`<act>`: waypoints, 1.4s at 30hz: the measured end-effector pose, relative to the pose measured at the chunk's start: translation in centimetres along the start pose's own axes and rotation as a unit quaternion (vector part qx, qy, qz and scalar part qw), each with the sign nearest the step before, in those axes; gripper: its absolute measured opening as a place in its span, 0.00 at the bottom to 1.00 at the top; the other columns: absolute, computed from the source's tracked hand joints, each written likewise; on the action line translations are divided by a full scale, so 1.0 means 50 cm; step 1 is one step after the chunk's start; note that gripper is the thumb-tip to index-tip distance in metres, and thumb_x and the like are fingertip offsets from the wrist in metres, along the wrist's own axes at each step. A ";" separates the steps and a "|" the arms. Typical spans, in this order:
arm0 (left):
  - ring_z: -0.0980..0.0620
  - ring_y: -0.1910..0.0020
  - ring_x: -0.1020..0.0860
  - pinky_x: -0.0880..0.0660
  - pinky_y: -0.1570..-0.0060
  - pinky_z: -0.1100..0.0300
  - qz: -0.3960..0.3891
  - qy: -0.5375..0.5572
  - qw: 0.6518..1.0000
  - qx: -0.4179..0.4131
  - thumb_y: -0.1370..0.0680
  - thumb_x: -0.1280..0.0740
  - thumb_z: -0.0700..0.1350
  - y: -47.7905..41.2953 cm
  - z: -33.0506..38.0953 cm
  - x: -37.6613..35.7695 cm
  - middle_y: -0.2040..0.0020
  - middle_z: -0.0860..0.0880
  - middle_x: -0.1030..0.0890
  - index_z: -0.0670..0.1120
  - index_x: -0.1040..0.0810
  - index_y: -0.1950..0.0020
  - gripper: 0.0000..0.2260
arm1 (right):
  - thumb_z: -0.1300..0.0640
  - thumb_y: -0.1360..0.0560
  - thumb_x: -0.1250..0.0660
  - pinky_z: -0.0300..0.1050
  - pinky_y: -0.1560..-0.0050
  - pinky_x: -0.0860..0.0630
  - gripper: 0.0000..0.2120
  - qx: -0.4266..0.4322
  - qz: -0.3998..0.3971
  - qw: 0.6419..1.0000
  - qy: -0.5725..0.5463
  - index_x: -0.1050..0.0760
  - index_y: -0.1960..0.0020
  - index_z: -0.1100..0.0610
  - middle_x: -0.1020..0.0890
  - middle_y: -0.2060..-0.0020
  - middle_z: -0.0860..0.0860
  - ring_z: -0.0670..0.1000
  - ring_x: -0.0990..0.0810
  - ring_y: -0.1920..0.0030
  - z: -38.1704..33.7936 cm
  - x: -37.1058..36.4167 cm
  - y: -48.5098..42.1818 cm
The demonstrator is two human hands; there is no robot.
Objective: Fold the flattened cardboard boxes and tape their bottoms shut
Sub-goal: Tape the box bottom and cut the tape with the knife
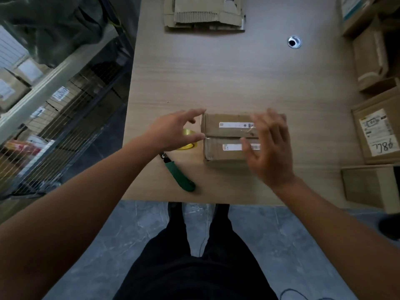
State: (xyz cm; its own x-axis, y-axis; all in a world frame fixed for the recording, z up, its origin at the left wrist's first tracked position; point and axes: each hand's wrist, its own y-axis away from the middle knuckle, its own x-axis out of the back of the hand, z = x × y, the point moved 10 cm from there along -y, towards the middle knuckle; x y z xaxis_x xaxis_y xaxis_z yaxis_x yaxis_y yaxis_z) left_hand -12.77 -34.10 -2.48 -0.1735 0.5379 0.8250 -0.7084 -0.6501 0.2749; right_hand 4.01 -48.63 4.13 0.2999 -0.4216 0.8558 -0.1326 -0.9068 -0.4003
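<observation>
The small brown cardboard box (223, 133) sits near the front edge of the wooden table (216, 79) (flaps folded shut); left hand (173, 132) beside it, right hand (271, 148) over it, both spread wide, gripping nothing.

1 folded box (229, 135) btwn fingers (192, 112), 1 tape roll (187, 146) under left hand (173, 133) fingers, 1 cutter (179, 173) behind them, 1 flat-box stack (203, 14) well beyond fingertips

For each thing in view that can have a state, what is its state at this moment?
cardboard box: folded, flaps shut along a middle seam; taping unclear.
left hand: open, fingers at the box's left edge.
right hand: open, spread over the box, blurred.
tape roll: lying flat, partly hidden by the left hand.
utility knife: lying unheld.
flattened boxes: flat, stacked, not yet folded.
</observation>
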 end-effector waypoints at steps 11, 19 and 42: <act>0.51 0.36 0.23 0.28 0.40 0.55 0.016 -0.019 0.997 -0.075 0.22 0.33 0.64 -0.003 0.010 0.009 0.31 0.53 0.22 0.59 0.39 0.20 0.33 | 0.41 0.23 0.32 0.59 0.42 0.29 0.35 -0.142 -0.312 0.939 -0.012 0.35 0.24 0.60 0.28 0.35 0.61 0.64 0.29 0.39 -0.257 -0.430 0.171; 0.46 0.38 0.21 0.25 0.44 0.52 -0.010 -0.052 0.995 -0.087 0.23 0.35 0.67 -0.020 0.006 0.004 0.35 0.51 0.20 0.60 0.39 0.21 0.33 | 0.54 0.18 0.38 0.51 0.61 0.30 0.15 -0.163 -0.279 0.946 0.001 0.26 0.36 0.63 0.24 0.46 0.62 0.64 0.22 0.55 -0.230 -0.392 0.201; 0.51 0.46 0.21 0.23 0.44 0.52 -0.033 0.211 0.972 -0.098 0.19 0.32 0.49 0.062 -0.051 -0.032 0.43 0.51 0.18 0.48 0.22 0.33 0.14 | 0.45 0.14 0.51 0.67 0.21 0.52 0.25 -0.380 -0.271 0.884 -0.004 0.28 0.32 0.63 0.47 0.19 0.60 0.57 0.54 0.18 -0.170 -0.161 0.083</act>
State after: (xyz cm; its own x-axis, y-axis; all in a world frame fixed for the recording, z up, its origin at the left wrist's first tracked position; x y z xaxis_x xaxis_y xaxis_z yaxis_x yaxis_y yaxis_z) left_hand -16.42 -35.61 -4.23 -0.3594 0.7734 0.5222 -0.8368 -0.5148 0.1866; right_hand -7.01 -49.06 -1.64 0.5195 0.0736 0.8513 -0.5634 -0.7196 0.4060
